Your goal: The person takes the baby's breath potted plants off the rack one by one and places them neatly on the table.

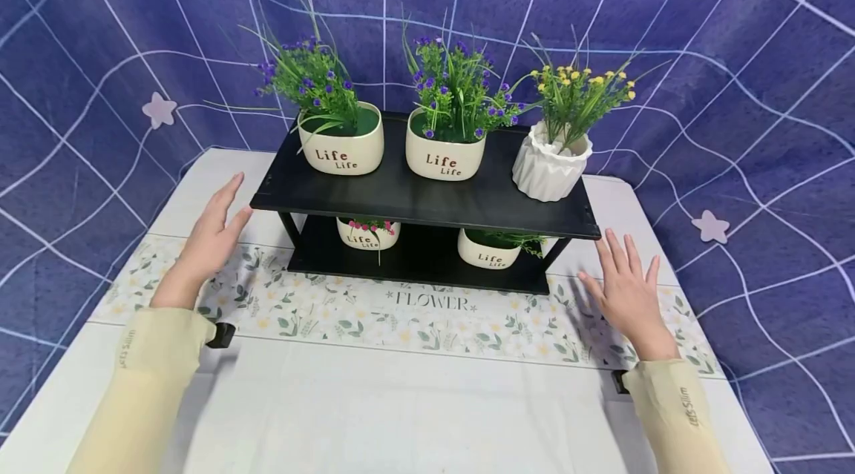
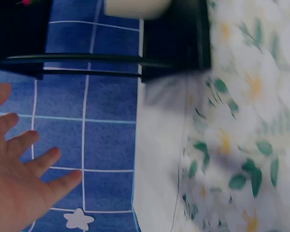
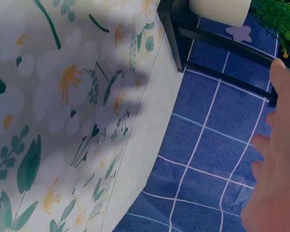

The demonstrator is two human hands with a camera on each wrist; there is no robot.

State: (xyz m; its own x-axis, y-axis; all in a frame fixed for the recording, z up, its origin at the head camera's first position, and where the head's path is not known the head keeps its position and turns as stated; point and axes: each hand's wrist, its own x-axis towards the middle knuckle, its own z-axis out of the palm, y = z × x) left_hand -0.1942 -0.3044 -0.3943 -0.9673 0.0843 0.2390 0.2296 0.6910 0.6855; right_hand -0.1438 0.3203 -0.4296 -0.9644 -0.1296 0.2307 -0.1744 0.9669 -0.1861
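A black two-tier shelf (image 1: pixel 414 199) stands between my two hands. To its left, my left hand (image 1: pixel 208 238) has its fingers spread and holds nothing; the thumb points toward the top board's corner. On the other side, my right hand (image 1: pixel 628 297) is spread, its fingertips near the board's front right corner. The top board bears two oval cream "Life" pots, a left one (image 1: pixel 342 147) and a middle one (image 1: pixel 445 155), with purple flowers, and a ribbed white pot (image 1: pixel 551 166) with yellow flowers. Below sit a cream pot (image 1: pixel 367 235) with pink flowers and another cream pot (image 1: pixel 489 251) with greenery.
The shelf stands on a white table (image 1: pixel 414 415) covered partly by a floral band (image 1: pixel 401 318) printed "FLOWER". Behind and at both sides hangs a blue curtain (image 1: pixel 200 14) with white grid lines and star shapes.
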